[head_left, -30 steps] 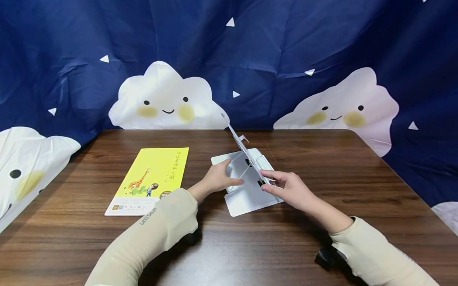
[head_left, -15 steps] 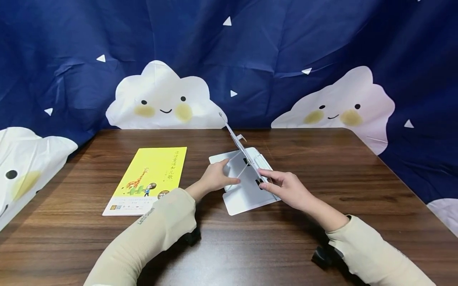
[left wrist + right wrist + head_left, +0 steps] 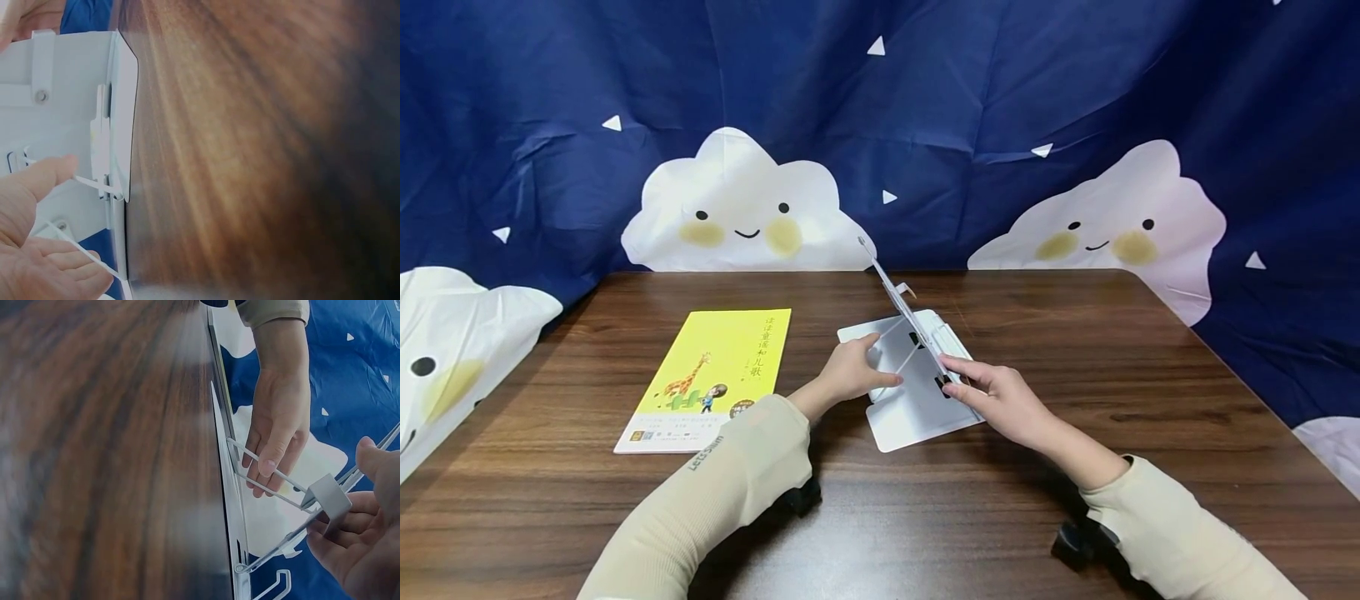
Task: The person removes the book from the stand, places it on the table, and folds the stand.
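Observation:
A white book stand [image 3: 917,421] rests on the table, its hinged panel [image 3: 901,298] tilted up above the flat base. My right hand [image 3: 1011,402] grips the panel near its lower right part, thumb on one side and fingers on the other. Between panel and base, my left hand [image 3: 847,371] reaches in at the wire prop [image 3: 94,183], thumb and fingers spread. Those fingers look nearly straight against the prop's legs in the right wrist view. A bent metal clip [image 3: 331,497] sits close to the right hand's fingers.
A yellow children's book [image 3: 718,354] with a giraffe on its cover lies left of the stand, close to the left forearm. The brown wooden table [image 3: 940,525] ends at a blue curtain [image 3: 940,100] with white clouds.
The head view has shifted slightly. Both hands and the book stand keep almost the same positions.

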{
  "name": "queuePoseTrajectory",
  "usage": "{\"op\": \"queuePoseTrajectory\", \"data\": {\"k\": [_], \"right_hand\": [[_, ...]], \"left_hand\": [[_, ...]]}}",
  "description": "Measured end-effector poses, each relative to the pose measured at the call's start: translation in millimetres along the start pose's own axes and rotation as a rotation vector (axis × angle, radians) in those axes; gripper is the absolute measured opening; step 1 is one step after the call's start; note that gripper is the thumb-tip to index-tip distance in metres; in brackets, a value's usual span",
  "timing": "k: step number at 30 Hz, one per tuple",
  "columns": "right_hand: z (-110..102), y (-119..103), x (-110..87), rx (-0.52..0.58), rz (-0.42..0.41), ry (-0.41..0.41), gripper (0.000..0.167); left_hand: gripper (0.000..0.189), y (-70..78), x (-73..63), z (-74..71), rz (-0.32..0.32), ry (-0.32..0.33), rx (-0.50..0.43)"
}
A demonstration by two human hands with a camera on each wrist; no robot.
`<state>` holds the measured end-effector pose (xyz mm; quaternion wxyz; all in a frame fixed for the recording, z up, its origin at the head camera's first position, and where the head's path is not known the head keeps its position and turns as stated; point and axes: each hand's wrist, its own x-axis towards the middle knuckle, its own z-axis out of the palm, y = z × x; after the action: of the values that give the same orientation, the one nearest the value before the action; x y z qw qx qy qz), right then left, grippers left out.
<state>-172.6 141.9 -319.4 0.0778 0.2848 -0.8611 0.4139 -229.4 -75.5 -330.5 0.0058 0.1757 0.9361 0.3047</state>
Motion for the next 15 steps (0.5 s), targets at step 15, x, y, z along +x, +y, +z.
{"op": "queuePoseTrajectory", "data": {"k": [15], "right_hand": [[0.9, 2.4, -3.0, 0.057, -0.001, 0.027, 0.034]], "left_hand": [[0.075, 2.1, -1.6, -2.7, -0.012, 0.010, -0.002]]}}
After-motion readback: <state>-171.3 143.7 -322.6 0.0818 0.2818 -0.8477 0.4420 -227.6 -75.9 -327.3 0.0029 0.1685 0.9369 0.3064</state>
